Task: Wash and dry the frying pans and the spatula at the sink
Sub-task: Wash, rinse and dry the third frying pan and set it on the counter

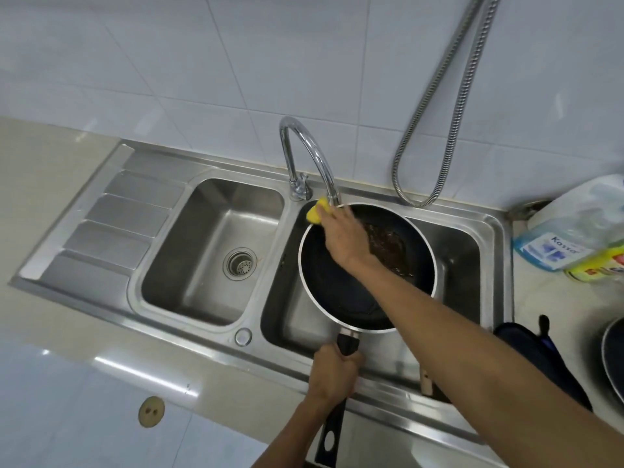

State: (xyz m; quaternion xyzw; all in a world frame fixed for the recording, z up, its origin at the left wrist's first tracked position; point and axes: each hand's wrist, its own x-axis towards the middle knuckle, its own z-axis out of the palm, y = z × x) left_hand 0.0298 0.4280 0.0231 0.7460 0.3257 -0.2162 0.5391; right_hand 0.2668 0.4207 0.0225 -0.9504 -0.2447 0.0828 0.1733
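The left hand [334,369] was clenched round the black handle [347,342] of the frying pan [337,282], stiff and probably weighty, tilted over the right basin [466,261] at frame centre, while the right hand [344,236] pinched a soft yellow sponge [317,214] at its slippery-looking far rim.

Home kitchen. Stainless double-bowl sink [216,336] with ribbed draining board at left, set into beige stone tabletop [44,184]. Chrome gooseneck tap [305,143] between bowls. White glossy wall tiles [202,62] behind, flexible metal hose [449,106] hanging down them. Drain strainer [240,263] in left bowl. Black frying pan [337,282] with brown residue over right bowl, yellow sponge [317,212] at its rim. Blue-labelled bottle [567,244] and yellow packet [597,268] at right, near second pan [613,356] at edge.
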